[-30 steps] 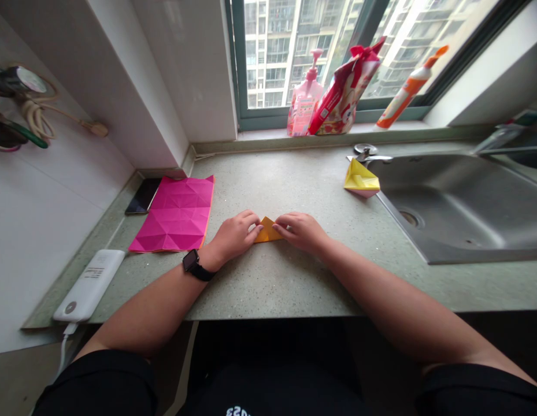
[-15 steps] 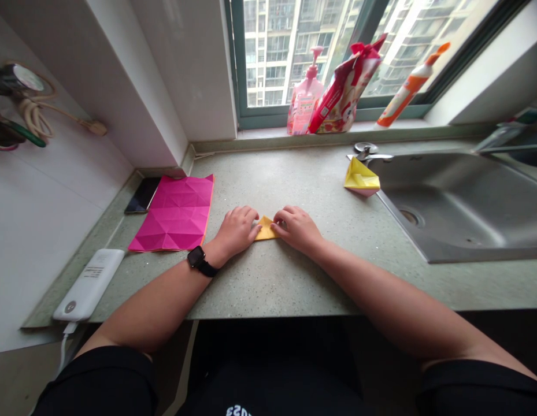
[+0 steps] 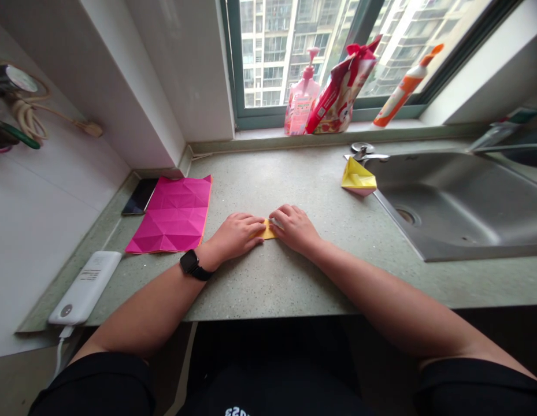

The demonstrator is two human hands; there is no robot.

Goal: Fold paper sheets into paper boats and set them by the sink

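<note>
A small folded piece of yellow-orange origami paper (image 3: 267, 230) lies flat on the speckled green stone countertop (image 3: 268, 277), and most of it is hidden. My left hand (image 3: 236, 236) presses its fingertips on the paper's left end. My right hand (image 3: 294, 229) holds the right end, with its fingers curled over the fold. A magenta sheet of creased paper (image 3: 173, 215) lies unfolded left of my left hand. A folded yellow and pink paper piece (image 3: 358, 178) stands near the sink's rim.
A steel sink (image 3: 459, 202) with a tap (image 3: 366, 155) lies to the right. A phone (image 3: 140, 196) and a white power bank (image 3: 85, 288) lie at the left. A pink soap bottle (image 3: 301, 101), a red bag (image 3: 340, 92) and an orange-capped tube (image 3: 400, 92) stand on the windowsill.
My hands have closed in on the yellow paper, and less of it shows. My left fingers now lie flatter over its left end. The view has shifted slightly.
</note>
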